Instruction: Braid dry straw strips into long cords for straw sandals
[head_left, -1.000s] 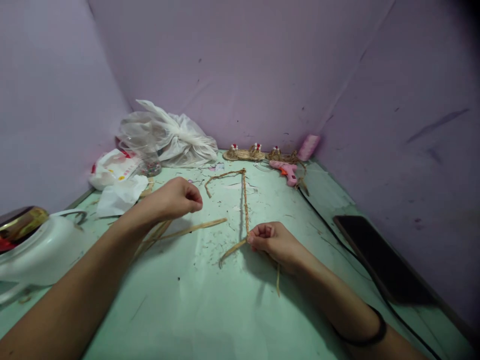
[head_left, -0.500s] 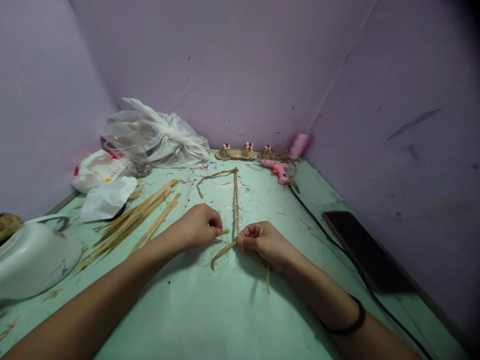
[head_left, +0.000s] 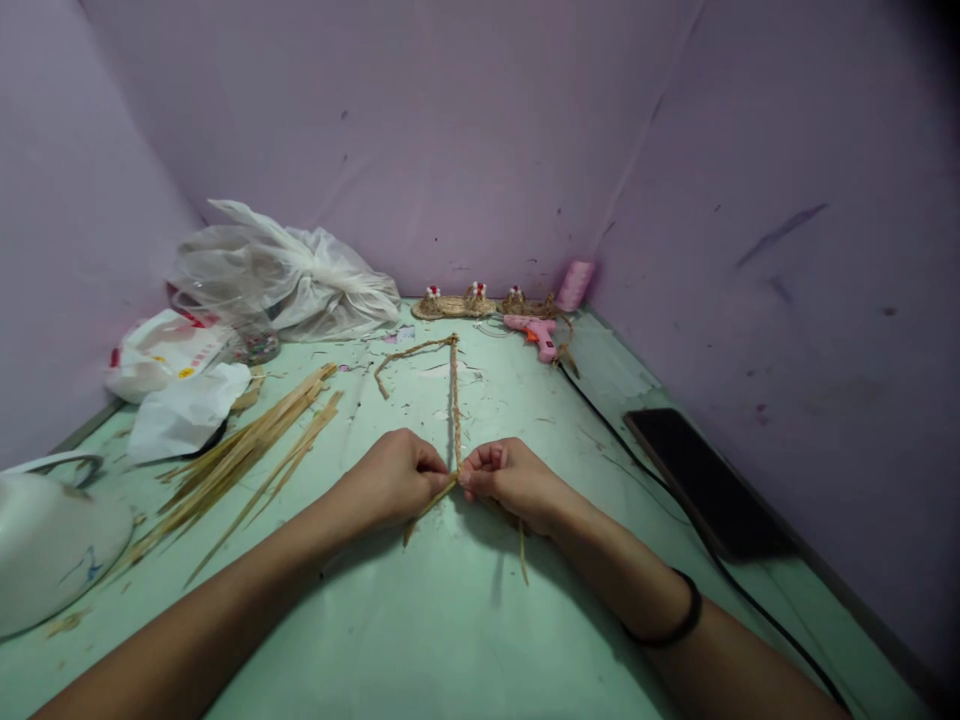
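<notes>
A thin braided straw cord (head_left: 454,400) runs down the middle of the green table, and its far end bends off to the left. At its near end my right hand (head_left: 510,483) pinches the braid, with a loose strand hanging below the fingers. My left hand (head_left: 409,475) is closed on a flat straw strand (head_left: 429,512) just left of the braid's end. The fingertips of both hands are close together. Left of my left hand lies a pile of dry straw strips (head_left: 244,450).
Behind are a pink glue gun (head_left: 534,332), woven pieces with beads (head_left: 454,306), a pink spool (head_left: 576,286) and a plastic bag (head_left: 315,280). A dark phone (head_left: 709,485) and black cable (head_left: 637,455) lie right; a white rounded object (head_left: 60,550) stands left.
The view has shifted slightly right. My left hand has come closer to my right hand, down to the strand at the braid's near end. My right hand keeps its pinch.
</notes>
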